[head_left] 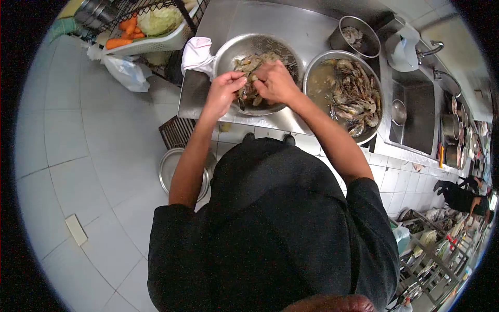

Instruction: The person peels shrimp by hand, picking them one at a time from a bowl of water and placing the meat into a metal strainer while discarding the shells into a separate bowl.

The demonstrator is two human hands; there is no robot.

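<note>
Over the perforated metal colander (222, 54), my left hand (223, 94) pinches a shrimp (243, 94) between thumb and fingers. Close beside it, my right hand (276, 83) is closed with curled fingers at the same shrimp; its fingertips are partly hidden. Greyish shrimp or shells (252, 62) fill the colander beneath both hands. To the right, a wide metal bowl (307, 78) holds cloudy water and a heap of whole shrimp (356, 93). A smaller metal pot (375, 39) behind it contains pale peeled shrimp (352, 35).
A white cloth (197, 54) lies at the left edge of the steel counter (228, 18). Beyond it stands a white basket (156, 46) with carrots and cabbage. On the right are a sink (418, 109) and taps (431, 49). Another person (462, 197) stands far right.
</note>
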